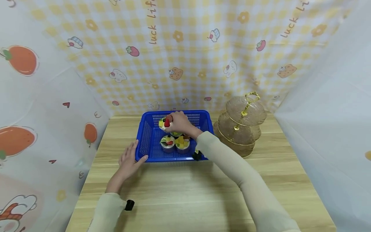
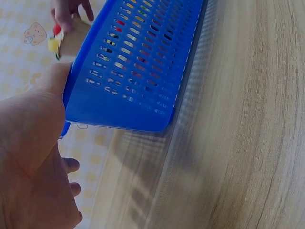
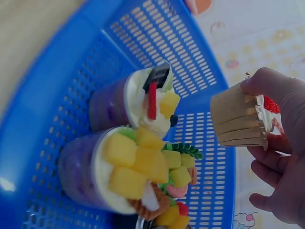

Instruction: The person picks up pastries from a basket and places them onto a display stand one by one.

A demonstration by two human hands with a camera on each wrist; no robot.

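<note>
My right hand pinches a toy cupcake in a pleated tan paper cup, topped with white cream, a strawberry and yellow fruit pieces. It is raised above the blue plastic basket, tilted on its side in the right wrist view. My left hand rests at the basket's front left corner, fingers fairly straight, thumb against the rim. Inside the basket stand a dessert cup with yellow fruit cubes and another with a red piece and a dark piece. More toppings behind them are partly hidden.
To the basket's right stands a three-tier stand with clear, gold-rimmed plates and a gold handle. The wooden table meets a patterned cloth backdrop behind, with a pale cloth at the right.
</note>
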